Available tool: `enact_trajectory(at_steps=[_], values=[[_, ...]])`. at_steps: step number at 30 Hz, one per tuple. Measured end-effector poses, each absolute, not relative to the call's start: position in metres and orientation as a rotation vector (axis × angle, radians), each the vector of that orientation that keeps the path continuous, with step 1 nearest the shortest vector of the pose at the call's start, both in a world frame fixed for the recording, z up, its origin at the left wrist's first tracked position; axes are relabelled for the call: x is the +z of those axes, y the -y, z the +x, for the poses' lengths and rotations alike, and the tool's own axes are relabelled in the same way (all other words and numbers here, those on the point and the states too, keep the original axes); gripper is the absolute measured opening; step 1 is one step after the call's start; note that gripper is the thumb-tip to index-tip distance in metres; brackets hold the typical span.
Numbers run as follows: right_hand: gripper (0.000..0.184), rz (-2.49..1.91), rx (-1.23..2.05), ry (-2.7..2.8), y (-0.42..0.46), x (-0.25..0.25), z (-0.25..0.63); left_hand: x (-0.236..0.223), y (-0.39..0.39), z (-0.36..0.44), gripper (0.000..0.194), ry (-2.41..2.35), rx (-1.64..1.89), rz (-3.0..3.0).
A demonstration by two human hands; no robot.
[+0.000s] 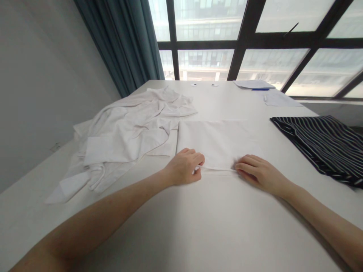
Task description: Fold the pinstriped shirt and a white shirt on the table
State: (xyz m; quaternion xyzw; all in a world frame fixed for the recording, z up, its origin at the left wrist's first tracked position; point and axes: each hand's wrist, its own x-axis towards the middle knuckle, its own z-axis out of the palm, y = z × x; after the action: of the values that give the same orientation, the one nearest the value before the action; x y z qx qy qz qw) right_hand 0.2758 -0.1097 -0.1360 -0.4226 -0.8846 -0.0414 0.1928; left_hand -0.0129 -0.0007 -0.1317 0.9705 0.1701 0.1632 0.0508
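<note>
A folded white cloth (215,143) lies flat in front of me on the white table, its near edge toward me. My left hand (187,166) pinches the near left corner of this cloth between thumb and curled fingers. At the near right corner, my right hand (259,172) has its fingers together with the tips pressed on the edge; the thumb is mostly hidden beneath. Left of the folded cloth spreads a crumpled white garment (133,124), heaped in loose wrinkles.
A black-and-white striped cloth (326,141) lies at the right edge of the table (221,223). Paper sheets (252,84) and a blue pen (260,89) rest at the far right. Behind the table stand windows (210,22) and a teal curtain (127,41); a wall (48,75) runs along the left.
</note>
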Motion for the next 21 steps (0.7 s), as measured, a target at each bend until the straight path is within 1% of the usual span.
enact_trajectory(at_steps=[3,7,12,16,21], values=[[0.017,-1.202,-0.034,2.47,0.109,-0.134,0.275,-0.131,0.003,-0.012,0.011,-0.525,0.493,3.014],[0.017,-1.213,0.054,2.455,0.108,-0.131,0.274,-0.129,0.002,-0.014,0.014,-0.524,0.496,3.001],[0.014,-1.229,0.138,2.398,0.109,-0.132,0.279,-0.129,-0.003,-0.018,0.018,-0.485,0.515,2.939],[0.017,-1.42,0.078,2.159,0.109,-0.137,0.296,-0.131,-0.006,-0.02,0.02,-0.442,0.549,2.882],[0.024,-1.773,-0.124,1.808,0.102,-0.151,0.322,-0.13,-0.006,-0.02,0.02,-0.388,0.646,2.845]])
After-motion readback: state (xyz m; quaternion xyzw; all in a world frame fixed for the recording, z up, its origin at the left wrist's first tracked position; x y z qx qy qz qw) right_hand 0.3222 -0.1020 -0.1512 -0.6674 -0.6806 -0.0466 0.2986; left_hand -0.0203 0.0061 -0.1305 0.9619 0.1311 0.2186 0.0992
